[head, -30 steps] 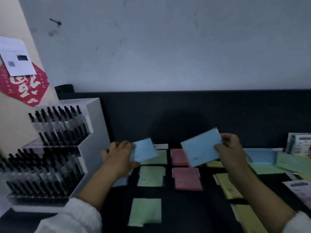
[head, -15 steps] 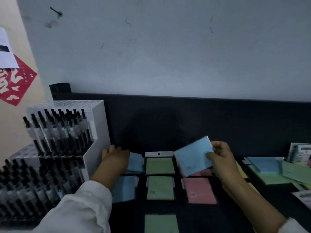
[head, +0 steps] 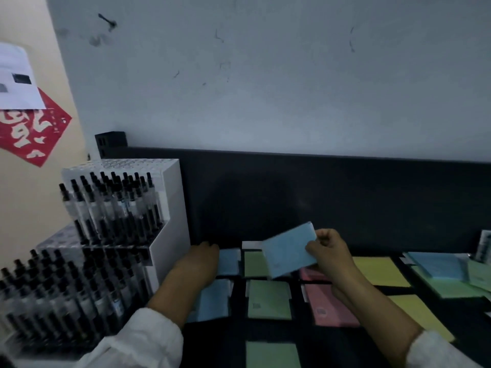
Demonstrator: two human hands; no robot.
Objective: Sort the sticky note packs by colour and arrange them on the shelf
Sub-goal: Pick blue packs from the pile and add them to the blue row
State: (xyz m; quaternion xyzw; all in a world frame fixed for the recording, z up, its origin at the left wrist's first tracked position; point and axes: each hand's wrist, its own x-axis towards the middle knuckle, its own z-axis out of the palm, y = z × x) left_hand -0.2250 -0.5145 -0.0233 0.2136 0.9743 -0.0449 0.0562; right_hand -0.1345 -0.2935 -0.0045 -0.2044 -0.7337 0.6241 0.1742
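Head: right hand pinches blue pack, tilted up-right.

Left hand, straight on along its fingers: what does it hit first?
Likely the shelf's black back panel, just past the left hand; depth is unclear. The white pen display stands beside it.

White tiered rack of black pens at left, red paper cutting and white sheet on beige wall
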